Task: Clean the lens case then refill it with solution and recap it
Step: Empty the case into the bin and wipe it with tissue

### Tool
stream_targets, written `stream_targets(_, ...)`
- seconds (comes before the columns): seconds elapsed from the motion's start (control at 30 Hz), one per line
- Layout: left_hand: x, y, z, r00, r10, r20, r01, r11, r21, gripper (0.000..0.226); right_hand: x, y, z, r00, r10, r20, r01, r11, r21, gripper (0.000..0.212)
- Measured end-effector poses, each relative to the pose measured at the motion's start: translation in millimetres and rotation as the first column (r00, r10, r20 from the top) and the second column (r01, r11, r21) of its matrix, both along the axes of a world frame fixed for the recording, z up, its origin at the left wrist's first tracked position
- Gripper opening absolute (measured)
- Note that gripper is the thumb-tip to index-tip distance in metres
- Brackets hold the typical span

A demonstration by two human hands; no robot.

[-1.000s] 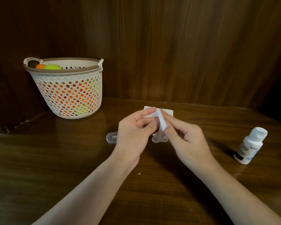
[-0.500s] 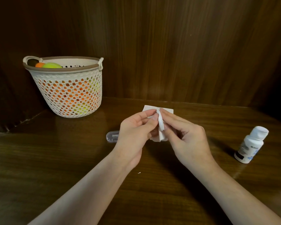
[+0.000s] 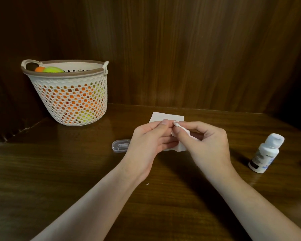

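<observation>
From my remote seat, the basket (image 3: 71, 94) of orange and green balls stands far left against the wood panelling, well apart from the work. Near it on the table, just left of the wrists, lies a clear oval box (image 3: 120, 144), what it holds too small to tell. At centre my left hand (image 3: 149, 145) curls its fingers round something small that I take to be the lens case, though it is almost wholly hidden; a white tissue (image 3: 181, 146) hangs beneath it. My right hand (image 3: 208, 143) pinches a twisted wad of that tissue (image 3: 184, 130) between thumb and forefinger, its tip pressed at the left fingertips, so I judge the wiping step is under way. A flat tissue sheet (image 3: 167, 117) lies on the table just behind both hands. The solution bottle (image 3: 266, 153) stands capped at far right, leaning slightly in this wide lens

What could go wrong: the thin tissue may tear or shed lint inside the case, and a hard twist could pop the small piece out of the left grip. A white speck (image 3: 147, 184) lies on the table below the hands. The dark, glossy wood table (image 3: 59, 180) would let a dropped piece skid, and the dim room would make clear plastic hard to find
</observation>
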State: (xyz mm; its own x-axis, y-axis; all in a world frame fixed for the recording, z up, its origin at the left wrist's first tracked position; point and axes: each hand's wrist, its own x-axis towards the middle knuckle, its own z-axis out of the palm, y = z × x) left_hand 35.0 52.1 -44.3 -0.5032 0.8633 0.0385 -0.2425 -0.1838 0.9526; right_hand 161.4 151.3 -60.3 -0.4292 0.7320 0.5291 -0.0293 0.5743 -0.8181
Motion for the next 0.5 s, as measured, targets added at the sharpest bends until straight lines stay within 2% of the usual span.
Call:
stream_targets(0.1,-0.7,1.0,-0.7,0.999,-0.014,0.037,0.013,1.000,0.018,0.018,-0.5,1.2,2.0,0.986,0.126,-0.109,-0.152,0.951,-0.269,0.013)
stream_targets(0.23,-1.3,2.3,0.2,0.999,0.004,0.039,-0.004,1.000,0.009,0.021,-1.1,1.5,2.2,0.960,0.159,-0.231,-0.252,0.853,-0.458,0.016)
stream_targets(0.37,0.8,1.4,2.2,0.998,0.017,-0.057,-0.017,1.000,0.001,0.040,-0.3,3.4,1.3,0.959,0.151,-0.240,-0.246,0.862,-0.442,0.013)
stream_targets(0.43,1.1,-0.1,1.9,0.995,0.031,-0.098,-0.031,0.999,-0.005,0.042,-0.1,3.1,1.0,0.959,0.180,-0.220,-0.262,0.860,-0.437,0.011)
stream_targets(0.5,-2.4,-1.6,3.7,0.994,0.032,-0.105,-0.033,0.999,-0.005,0.042,1.4,4.9,2.6,0.968,0.137,-0.212,-0.214,0.888,-0.406,0.009)
